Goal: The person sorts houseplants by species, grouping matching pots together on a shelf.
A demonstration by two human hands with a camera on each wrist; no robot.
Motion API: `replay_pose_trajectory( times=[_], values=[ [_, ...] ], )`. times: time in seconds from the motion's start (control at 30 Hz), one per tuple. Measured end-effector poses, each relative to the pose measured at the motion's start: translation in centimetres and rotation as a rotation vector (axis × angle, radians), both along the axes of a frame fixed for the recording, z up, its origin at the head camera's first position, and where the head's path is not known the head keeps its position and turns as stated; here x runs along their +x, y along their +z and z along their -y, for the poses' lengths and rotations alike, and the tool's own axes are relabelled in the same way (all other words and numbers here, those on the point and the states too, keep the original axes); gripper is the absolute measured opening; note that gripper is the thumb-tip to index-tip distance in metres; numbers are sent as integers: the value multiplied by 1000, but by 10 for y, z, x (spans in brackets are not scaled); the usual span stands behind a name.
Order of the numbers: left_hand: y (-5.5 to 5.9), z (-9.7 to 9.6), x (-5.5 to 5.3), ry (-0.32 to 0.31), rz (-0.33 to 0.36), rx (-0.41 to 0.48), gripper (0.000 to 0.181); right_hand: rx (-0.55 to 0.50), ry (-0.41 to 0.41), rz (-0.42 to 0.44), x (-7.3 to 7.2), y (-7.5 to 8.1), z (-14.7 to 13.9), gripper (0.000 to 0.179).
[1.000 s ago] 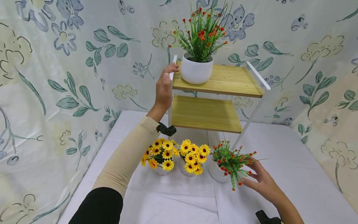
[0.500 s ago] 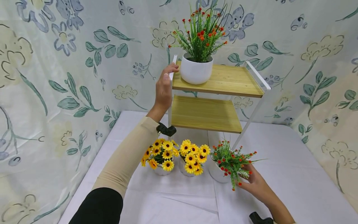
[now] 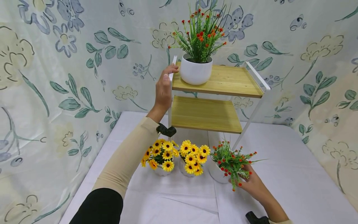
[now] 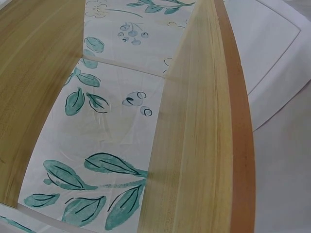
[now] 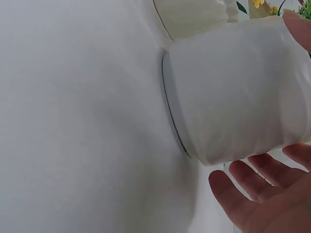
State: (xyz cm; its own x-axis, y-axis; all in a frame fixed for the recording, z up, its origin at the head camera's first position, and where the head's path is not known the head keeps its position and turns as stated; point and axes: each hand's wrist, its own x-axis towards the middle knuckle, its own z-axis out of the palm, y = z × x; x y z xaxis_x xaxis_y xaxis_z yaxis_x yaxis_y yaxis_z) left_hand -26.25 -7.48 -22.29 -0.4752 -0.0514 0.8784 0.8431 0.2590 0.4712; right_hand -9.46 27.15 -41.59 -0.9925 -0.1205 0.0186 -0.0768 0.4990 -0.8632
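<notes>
Indoors; a small staged display corner, home-decor style. Signs: flower-and-leaf printed cloth (image 3: pixel 112 77) hung as backdrop, rumpled toward the left; flat surface under white cloth (image 3: pixel 167 208), creases visible; wood-and-white two-tier shelf (image 3: pixel 237 81); red-flowered potted plants (image 3: pixel 227 160) and yellow potted flowers (image 3: pixel 193 155). Building type behind the backdrop: cannot tell.

Rack (image 3: pixel 258 76) toward back of surface (image 3: pixel 285 161), patterned cloth (image 3: pixel 126 62) behind. Upper shelf (image 3: pixel 237 81) above lower shelf (image 3: pixel 204 113). Upper pot (image 3: pixel 196 73) on upper shelf, left half. Left grip (image 3: pixel 163 90) at rack's left rail, beside upper pot. Before rack, left to right in a row on surface: left pot (image 3: pixel 162 155), middle pot (image 3: pixel 193 158), right pot (image 3: pixel 218 172). Right grip (image 3: pixel 255 186) at right pot's right side.
</notes>
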Motion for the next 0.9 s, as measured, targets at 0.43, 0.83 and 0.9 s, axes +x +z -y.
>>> replay_pose_trajectory(
  times=[0.43,0.83,0.9],
  values=[
    [1,-1,2,2,1,0,47,-21,-22,74,-7,-7,5,93],
    [-8,1,-14,34,0,-10,49,41,25,16,-12,-7,10,91],
    [-8,1,-14,28,-2,-8,48,58,15,15,-13,-8,11,93]
  ],
)
